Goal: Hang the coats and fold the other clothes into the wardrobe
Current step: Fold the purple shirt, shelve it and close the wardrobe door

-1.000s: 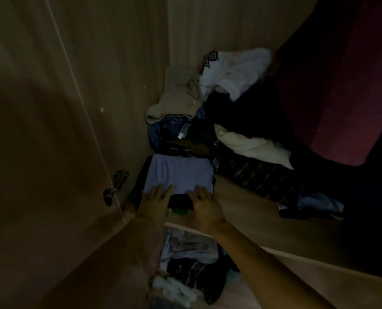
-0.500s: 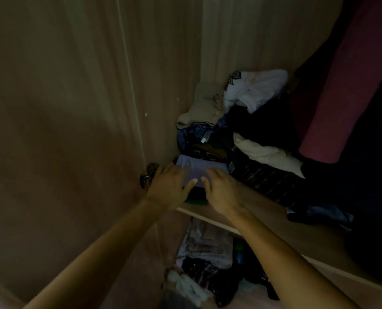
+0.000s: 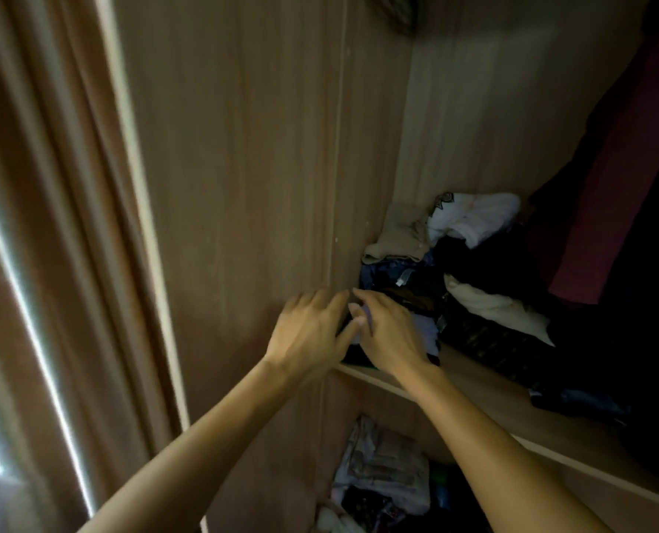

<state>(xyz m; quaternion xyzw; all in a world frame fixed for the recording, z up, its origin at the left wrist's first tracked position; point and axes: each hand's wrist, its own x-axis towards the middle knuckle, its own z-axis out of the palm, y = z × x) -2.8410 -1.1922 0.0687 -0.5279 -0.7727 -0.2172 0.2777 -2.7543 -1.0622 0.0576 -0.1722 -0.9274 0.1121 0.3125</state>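
Both hands, left hand (image 3: 308, 332) and right hand (image 3: 387, 332), fingers spread, on folded lavender garment (image 3: 428, 332) | wooden shelf (image 3: 485, 394) | dim wardrobe

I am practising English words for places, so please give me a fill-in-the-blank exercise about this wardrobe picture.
1. Both hands, the left hand and the right hand, are at the pale folded garment on the wooden ____.
2. The maroon garment hangs on the ____ side of the wardrobe.
3. The white garment lies ____ the pale folded one, deeper in.

Missing words: shelf; right; behind
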